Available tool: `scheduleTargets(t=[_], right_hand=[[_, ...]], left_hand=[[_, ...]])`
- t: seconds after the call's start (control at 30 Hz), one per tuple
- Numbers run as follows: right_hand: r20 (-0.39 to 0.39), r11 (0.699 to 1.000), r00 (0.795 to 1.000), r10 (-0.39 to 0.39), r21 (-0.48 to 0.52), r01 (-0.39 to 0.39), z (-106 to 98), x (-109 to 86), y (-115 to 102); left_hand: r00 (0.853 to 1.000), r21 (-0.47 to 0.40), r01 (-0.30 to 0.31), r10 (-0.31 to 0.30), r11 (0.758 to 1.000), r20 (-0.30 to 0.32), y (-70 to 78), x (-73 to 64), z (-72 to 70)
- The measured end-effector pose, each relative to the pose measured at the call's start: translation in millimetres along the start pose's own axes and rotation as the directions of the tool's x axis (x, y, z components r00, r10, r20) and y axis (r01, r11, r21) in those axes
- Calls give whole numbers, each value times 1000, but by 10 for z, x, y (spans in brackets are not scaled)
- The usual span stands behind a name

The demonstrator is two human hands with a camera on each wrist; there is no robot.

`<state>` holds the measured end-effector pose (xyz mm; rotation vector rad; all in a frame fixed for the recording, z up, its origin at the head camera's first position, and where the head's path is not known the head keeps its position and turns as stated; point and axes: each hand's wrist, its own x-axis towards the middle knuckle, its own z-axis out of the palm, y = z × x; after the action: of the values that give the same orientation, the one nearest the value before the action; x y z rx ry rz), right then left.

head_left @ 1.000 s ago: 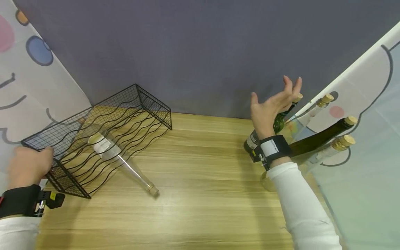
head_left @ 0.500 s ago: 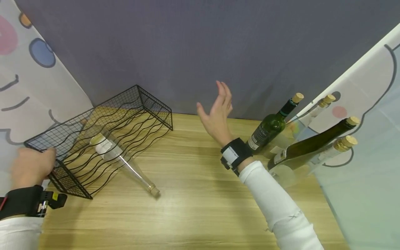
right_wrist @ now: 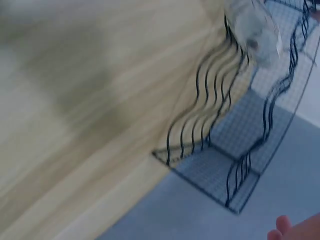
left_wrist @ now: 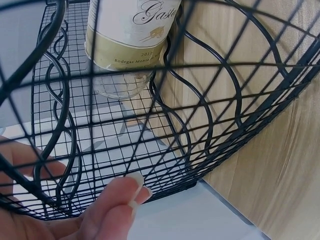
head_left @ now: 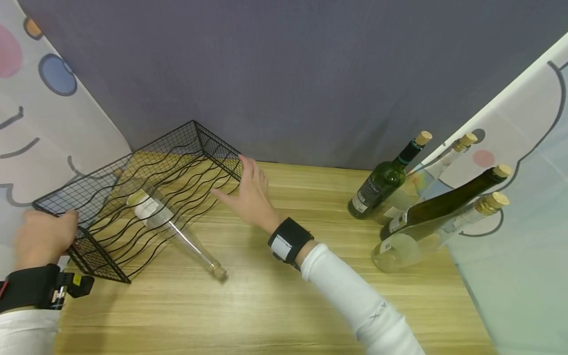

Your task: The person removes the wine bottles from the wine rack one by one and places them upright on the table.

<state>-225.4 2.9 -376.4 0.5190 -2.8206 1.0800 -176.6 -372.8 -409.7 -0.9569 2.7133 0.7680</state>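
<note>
A black wire wine rack with wavy bars stands at the left of the table. My left hand grips its near left end; in the left wrist view the fingers show at the mesh. In the rack lies a clear corked bottle, its neck sticking out toward the front. Its cream and gold label shows through the wires in the left wrist view. My right hand is beside the rack's far right end, fingers extended and thumb spread, holding nothing. The right wrist view is blurred, with only fingertips at its corner.
At the right stand several corked bottles: a green one with a dark label, a dark olive one, and clear ones, including the nearest clear bottle. A grey wall rises behind the wooden table.
My right hand has moved left from the bottles to the rack's right end, bringing the green bottle into full view. The left hand, rack and bottle in it have stayed put.
</note>
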Motion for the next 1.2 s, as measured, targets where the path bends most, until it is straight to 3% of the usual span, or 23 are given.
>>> scheduleTargets(t=[0.13, 0.57, 0.73, 0.93, 1.2], right_hand=[[83, 1000, 996, 27, 5, -28, 135, -63, -46], [222, 990, 969, 105, 66, -123, 487, -202, -180], [307, 996, 948, 86, -38, -78, 609, -301, -172], [405, 987, 907, 117, -152, -59, 695, -394, -146], [446, 971, 889, 101, -239, 9, 963, -594, -21]], left_hand=[[1000, 2, 3, -3, 1000, 7, 6, -2, 1], [1000, 30, -11, 11, 999, -6, 12, -20, -21], [1000, 51, -29, 30, 998, -9, 8, 7, -3], [999, 10, -38, 38, 999, -24, -15, 34, 15], [1000, 16, -3, 3, 1000, -12, 29, -10, 17]])
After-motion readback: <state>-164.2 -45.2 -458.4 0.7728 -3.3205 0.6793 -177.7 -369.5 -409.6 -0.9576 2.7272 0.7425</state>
